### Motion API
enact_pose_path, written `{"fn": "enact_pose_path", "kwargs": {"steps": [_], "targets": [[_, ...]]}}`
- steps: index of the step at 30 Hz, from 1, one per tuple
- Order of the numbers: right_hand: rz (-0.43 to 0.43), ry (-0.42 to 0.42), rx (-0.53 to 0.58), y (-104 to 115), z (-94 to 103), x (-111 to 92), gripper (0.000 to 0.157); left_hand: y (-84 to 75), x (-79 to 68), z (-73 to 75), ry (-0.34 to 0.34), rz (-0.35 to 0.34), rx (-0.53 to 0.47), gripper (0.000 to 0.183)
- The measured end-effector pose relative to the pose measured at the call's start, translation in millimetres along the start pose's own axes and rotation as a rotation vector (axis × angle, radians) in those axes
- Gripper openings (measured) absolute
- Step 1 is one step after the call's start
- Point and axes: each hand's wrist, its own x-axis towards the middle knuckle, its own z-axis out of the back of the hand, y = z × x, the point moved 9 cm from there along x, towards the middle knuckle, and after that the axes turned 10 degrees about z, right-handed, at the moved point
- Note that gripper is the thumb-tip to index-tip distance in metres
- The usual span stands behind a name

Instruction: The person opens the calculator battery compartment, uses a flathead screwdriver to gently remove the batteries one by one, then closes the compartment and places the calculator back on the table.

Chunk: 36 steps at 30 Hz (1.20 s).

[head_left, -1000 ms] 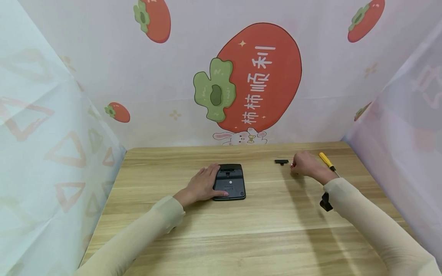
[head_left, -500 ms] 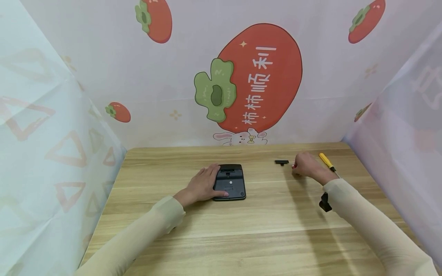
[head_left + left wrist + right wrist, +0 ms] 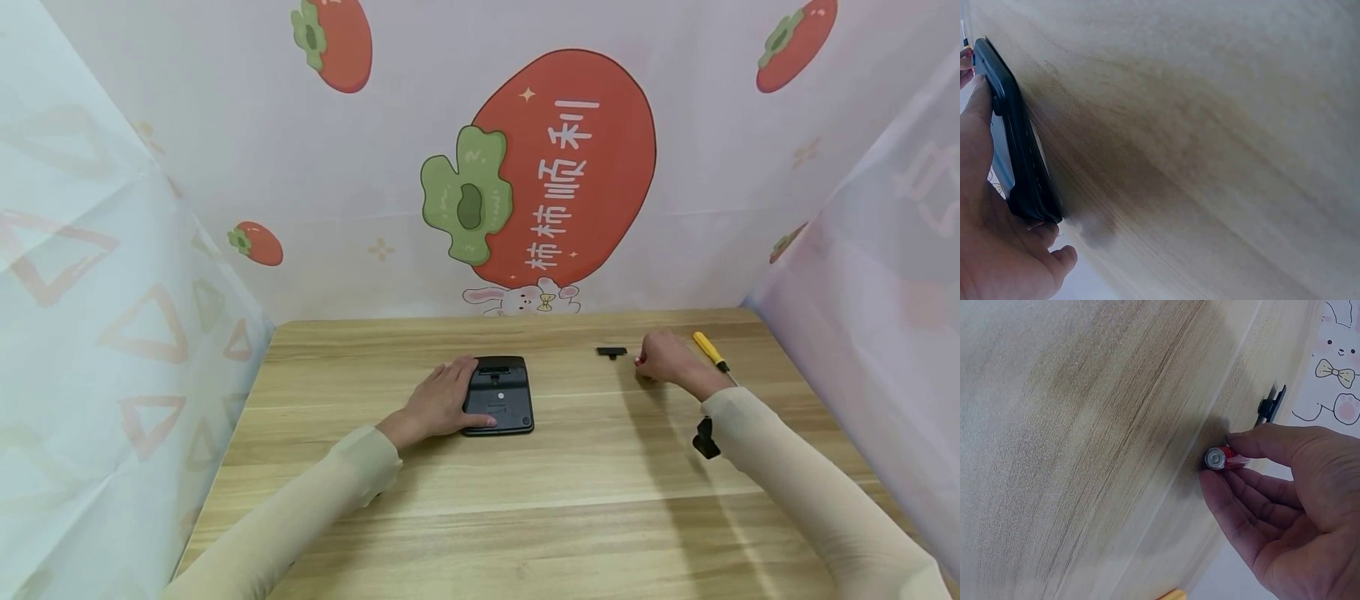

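Note:
A black calculator (image 3: 512,402) lies face down on the wooden table, an uncovered battery slot near its far end. My left hand (image 3: 442,402) holds it from the left side, thumb at the near edge and fingers at the far edge. In the left wrist view, the calculator (image 3: 1013,119) is seen edge-on, with fingers curled at its end. My right hand (image 3: 1285,494) pinches a small red battery (image 3: 1225,458) between thumb and fingers, close over the table. The small black battery cover (image 3: 612,352) lies just left of my right hand (image 3: 666,362).
A screwdriver (image 3: 708,350) with a yellow handle lies beyond my right wrist, its shaft partly hidden by the sleeve. The table (image 3: 525,533) ends at a white printed cloth (image 3: 360,250) at the back, with cloth on both sides too.
My right hand has shifted very slightly to the right, with the battery still pinched in it. The left hand and the calculator have not visibly moved.

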Motion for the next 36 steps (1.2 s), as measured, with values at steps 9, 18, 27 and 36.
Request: {"fn": "enact_pose_path", "kwargs": {"steps": [9,18,27,36], "targets": [[-0.004,-0.008,-0.016,-1.5,0.2,-0.5,0.036,-0.4,0.6,-0.1,-0.006,-0.007,0.006,0.113],[-0.019,0.015,-0.003,-1.7,-0.5,-1.7,0.033,0.2,1.9,-1.4,-0.004,-0.002,0.008,0.113],[-0.031,0.024,0.005,-2.7,-2.2,-3.2,0.037,1.1,1.6,-2.1,0.000,0.009,0.010,0.114],[-0.021,0.023,-0.004,-2.7,-1.3,-2.8,0.032,2.3,3.9,-4.0,0.008,0.012,0.005,0.114]]}}
